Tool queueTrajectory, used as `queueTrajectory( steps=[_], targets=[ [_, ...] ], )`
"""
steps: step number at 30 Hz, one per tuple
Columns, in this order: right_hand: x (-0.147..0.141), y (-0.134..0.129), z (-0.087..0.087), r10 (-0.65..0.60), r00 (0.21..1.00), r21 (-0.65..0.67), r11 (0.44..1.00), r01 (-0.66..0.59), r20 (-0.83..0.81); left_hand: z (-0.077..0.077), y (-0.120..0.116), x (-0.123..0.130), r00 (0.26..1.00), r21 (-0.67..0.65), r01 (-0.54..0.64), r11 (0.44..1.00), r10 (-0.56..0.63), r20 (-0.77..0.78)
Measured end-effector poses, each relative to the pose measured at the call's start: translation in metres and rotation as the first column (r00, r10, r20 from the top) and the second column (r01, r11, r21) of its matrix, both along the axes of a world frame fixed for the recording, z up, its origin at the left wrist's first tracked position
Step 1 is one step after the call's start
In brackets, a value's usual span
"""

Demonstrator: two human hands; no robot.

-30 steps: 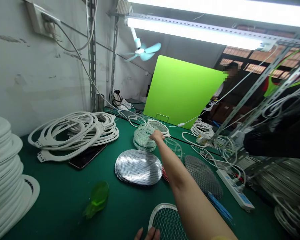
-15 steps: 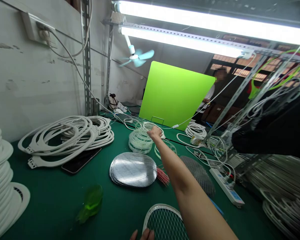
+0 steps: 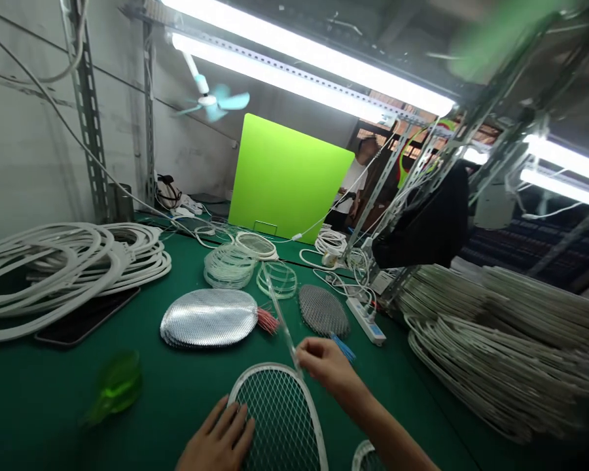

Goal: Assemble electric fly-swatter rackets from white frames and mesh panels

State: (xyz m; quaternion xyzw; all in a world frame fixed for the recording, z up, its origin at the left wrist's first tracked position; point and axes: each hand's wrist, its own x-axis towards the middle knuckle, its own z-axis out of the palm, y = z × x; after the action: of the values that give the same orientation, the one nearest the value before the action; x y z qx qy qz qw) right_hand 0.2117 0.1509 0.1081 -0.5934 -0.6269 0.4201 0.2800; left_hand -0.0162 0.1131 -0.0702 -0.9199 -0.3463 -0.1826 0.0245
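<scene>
The right hand [image 3: 324, 366] is drawn in close to the near edge, thumb and fingers closed in a narrow pinch on a thin transparent rod [image 3: 278, 314]. The rod is straight, glossy and tilted, with its far end pointing toward the clear rings. The left hand [image 3: 218, 435] lies open, fingers spread, against the near-left side of a white plastic fly-swatter frame [image 3: 310, 405] with diamond wire mesh.

Both lie on a green work mat [image 3: 39, 405]. Just far of the hands are a stack of silver dimpled mesh ovals [image 3: 209, 318] with a tuft of red wires [image 3: 267, 320], and a dark woven mesh oval [image 3: 322, 311] with blue wires [image 3: 343, 348] near its edge. Farther back sit stacked clear plastic rings [image 3: 230, 266]. White looped frames [image 3: 53, 268] cover a dark smartphone [image 3: 86, 314] at left, and a white power strip [image 3: 366, 320] lies at right.

Compared with the earlier frame, the right hand has come back from the clear rings, and the view has swung right, exposing bundled white cable [image 3: 500, 347].
</scene>
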Motion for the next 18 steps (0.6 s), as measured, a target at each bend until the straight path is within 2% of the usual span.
queueTrajectory(
  steps=[3, 5, 7, 9, 11, 12, 13, 16, 18],
  targets=[
    [0.027, -0.063, -0.014, -0.057, 0.997, -0.011, 0.998, 0.058, 0.045, 0.041, -0.01, 0.003, 0.999, -0.239, -0.033, 0.97, 0.027, -0.03],
    [0.037, -0.097, -0.024, -0.082, 0.98, -0.007, 0.996, 0.085, 0.179, 0.07, -0.013, 0.003, 0.999, -0.382, -0.016, 0.924, 0.031, 0.031],
    [0.04, -0.126, -0.036, -0.077, 0.936, 0.036, 0.997, 0.069, 0.343, 0.094, -0.009, 0.002, 0.979, -0.498, -0.061, 0.865, 0.148, 0.137],
    [0.038, -0.148, -0.049, -0.096, 0.867, 0.128, 0.991, 0.037, 0.489, 0.11, 0.0, 0.0, 0.895, -0.629, -0.166, 0.76, 0.384, 0.228],
    [0.03, -0.163, -0.063, -0.113, 0.799, 0.219, 0.975, -0.024, 0.591, 0.119, 0.014, 0.002, 0.805, -0.742, -0.188, 0.643, 0.534, 0.259],
    [0.025, -0.167, -0.069, -0.128, 0.763, 0.26, 0.964, -0.054, 0.634, 0.122, 0.021, 0.004, 0.792, -0.773, -0.182, 0.608, 0.556, 0.25],
    [0.019, -0.17, -0.075, -0.143, 0.727, 0.292, 0.953, -0.082, 0.672, 0.123, 0.028, 0.008, 0.803, -0.783, -0.179, 0.596, 0.548, 0.233],
    [0.001, -0.168, -0.088, -0.187, 0.629, 0.346, 0.928, -0.14, 0.755, 0.121, 0.05, 0.025, 0.862, -0.736, -0.225, 0.638, 0.483, 0.155],
    [-0.007, -0.164, -0.092, -0.207, 0.583, 0.362, 0.918, -0.163, 0.786, 0.118, 0.06, 0.038, 0.871, -0.691, -0.274, 0.669, 0.477, 0.116]
  ],
)
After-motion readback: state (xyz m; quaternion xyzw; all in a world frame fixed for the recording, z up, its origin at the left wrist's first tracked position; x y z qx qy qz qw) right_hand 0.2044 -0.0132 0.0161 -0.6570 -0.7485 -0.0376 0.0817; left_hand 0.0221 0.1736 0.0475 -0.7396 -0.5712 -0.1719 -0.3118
